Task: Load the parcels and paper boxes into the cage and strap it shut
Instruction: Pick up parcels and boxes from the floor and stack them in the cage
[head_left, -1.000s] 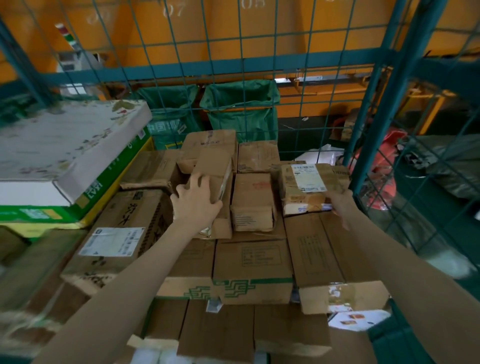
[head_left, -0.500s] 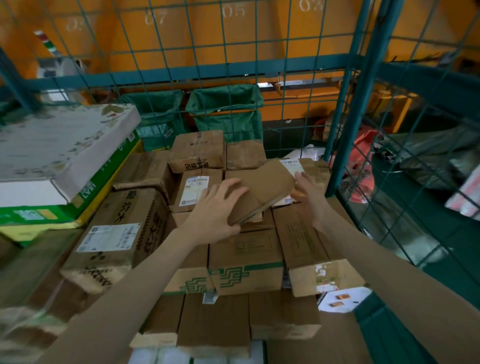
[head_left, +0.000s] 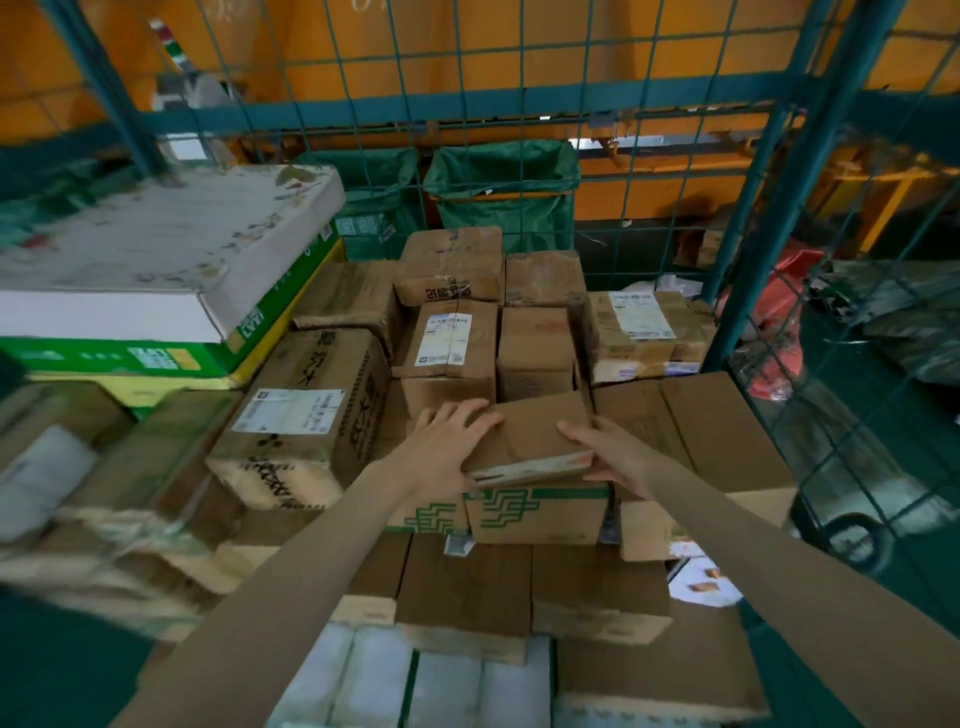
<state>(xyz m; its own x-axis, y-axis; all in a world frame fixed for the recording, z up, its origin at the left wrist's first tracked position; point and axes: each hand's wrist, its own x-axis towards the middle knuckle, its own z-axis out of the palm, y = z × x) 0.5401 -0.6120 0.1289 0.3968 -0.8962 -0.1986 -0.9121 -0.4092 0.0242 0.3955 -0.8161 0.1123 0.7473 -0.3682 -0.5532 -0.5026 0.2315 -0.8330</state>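
Note:
A small flat brown cardboard box (head_left: 530, 436) lies on top of a box with a green pattern (head_left: 535, 512) in the middle of the stack. My left hand (head_left: 447, 447) grips its left edge and my right hand (head_left: 610, 457) grips its right front corner. Around it, several brown parcels fill the green wire cage (head_left: 795, 171), among them a labelled one (head_left: 449, 343) just behind and another with a white label (head_left: 641, 325) at the back right.
A large box with black print (head_left: 306, 410) sits to the left. Further left, a white flat box (head_left: 156, 244) tops a green one (head_left: 156, 356). Green sacks (head_left: 501, 189) hang behind the mesh. White packs (head_left: 395, 680) lie at the near bottom.
Both hands lifted the small brown box from the back of the stack, brought it toward me and set it down on the green-patterned box.

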